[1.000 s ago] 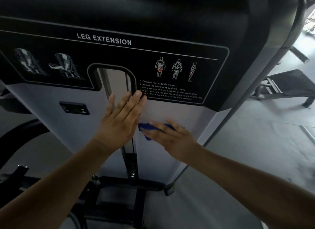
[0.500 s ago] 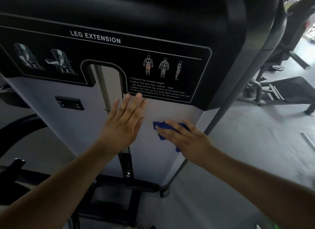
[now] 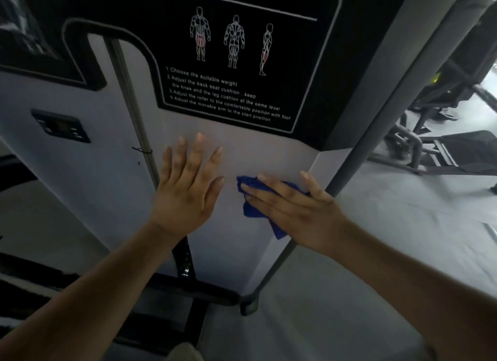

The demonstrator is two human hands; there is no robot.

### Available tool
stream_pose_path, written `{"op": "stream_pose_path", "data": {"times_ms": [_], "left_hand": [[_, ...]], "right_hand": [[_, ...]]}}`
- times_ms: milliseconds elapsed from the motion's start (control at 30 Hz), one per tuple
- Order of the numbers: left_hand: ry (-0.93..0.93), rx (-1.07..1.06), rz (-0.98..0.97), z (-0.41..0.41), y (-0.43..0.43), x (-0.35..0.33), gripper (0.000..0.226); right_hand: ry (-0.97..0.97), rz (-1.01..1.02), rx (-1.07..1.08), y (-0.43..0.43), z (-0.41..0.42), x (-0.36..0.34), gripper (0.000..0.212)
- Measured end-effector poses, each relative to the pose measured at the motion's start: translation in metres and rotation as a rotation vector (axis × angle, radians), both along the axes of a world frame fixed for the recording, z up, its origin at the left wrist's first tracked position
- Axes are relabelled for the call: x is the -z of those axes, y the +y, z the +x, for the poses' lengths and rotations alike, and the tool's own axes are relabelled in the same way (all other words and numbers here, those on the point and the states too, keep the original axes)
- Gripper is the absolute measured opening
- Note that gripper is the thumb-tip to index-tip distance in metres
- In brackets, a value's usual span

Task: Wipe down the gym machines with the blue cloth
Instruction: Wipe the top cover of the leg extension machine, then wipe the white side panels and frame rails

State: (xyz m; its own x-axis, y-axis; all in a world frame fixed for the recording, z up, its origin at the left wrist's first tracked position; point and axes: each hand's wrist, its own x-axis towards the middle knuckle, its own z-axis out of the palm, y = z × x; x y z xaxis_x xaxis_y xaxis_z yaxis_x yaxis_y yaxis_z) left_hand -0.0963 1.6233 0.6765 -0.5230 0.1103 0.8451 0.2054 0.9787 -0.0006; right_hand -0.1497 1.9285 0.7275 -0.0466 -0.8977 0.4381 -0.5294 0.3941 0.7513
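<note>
Mostly just the pale grey side panel [image 3: 80, 178] of the leg machine, taking up the view from the left edge to past the middle. Grey floor [image 3: 390, 239] off to the right, with another dark machine [image 3: 443, 151] sitting further back, well apart.

Up top on the panel, a black instruction placard [image 3: 295, 65] with three little muscle-figure drawings and four lines of white setup text. Slanting down the right side, a grey frame tube [image 3: 384, 118], close along the panel's corner. Thin metal guide rod [image 3: 129, 97] running down inside the arched black outline left of the placard. Small black readout [image 3: 60, 125] stuck on the panel further left, too blurry to read.

Then the hands, both bare-armed, both below the placard. Left hand [image 3: 185, 191] laid flat on the panel right beside the rod, grip spread wide, fingers straight and pointing up, holding nothing. Right hand [image 3: 295, 207] just beside it, not touching, grip likewise flat and uncurled, fingers straight and aimed left, thumb sticking up.

Blue cloth [image 3: 250, 210] bunched under that right palm, pressed against the panel near its right corner. Peeks out past the fingertips and hangs a bit below the hand.
</note>
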Motion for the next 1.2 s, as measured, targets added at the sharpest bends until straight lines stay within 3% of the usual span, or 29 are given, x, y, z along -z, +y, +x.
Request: {"op": "stream_pose_path", "data": {"times_ms": [133, 300, 733, 933, 1067, 1200], "left_hand": [[0.040, 0.008, 0.020, -0.006, 0.006, 0.000, 0.075], [0.120, -0.008, 0.026, -0.016, 0.005, 0.007, 0.073], [0.273, -0.041, 0.030, -0.032, 0.018, 0.005, 0.065], [0.352, -0.074, 0.038, -0.037, 0.024, 0.011, 0.060], [0.411, -0.100, 0.054, -0.038, 0.031, 0.017, 0.061], [0.461, -0.108, 0.057, -0.042, 0.034, 0.021, 0.061]], "right_hand": [[0.025, -0.170, 0.001, 0.001, -0.007, 0.005, 0.064], [0.099, -0.014, -0.086, 0.005, -0.013, 0.017, 0.056], [0.078, -0.262, -0.228, -0.015, -0.022, 0.024, 0.047], [0.046, -0.263, -0.261, -0.014, -0.026, 0.029, 0.042], [0.123, -0.220, -0.270, -0.013, -0.026, 0.026, 0.041], [0.240, -0.481, -0.325, -0.001, -0.029, 0.009, 0.039]]}}
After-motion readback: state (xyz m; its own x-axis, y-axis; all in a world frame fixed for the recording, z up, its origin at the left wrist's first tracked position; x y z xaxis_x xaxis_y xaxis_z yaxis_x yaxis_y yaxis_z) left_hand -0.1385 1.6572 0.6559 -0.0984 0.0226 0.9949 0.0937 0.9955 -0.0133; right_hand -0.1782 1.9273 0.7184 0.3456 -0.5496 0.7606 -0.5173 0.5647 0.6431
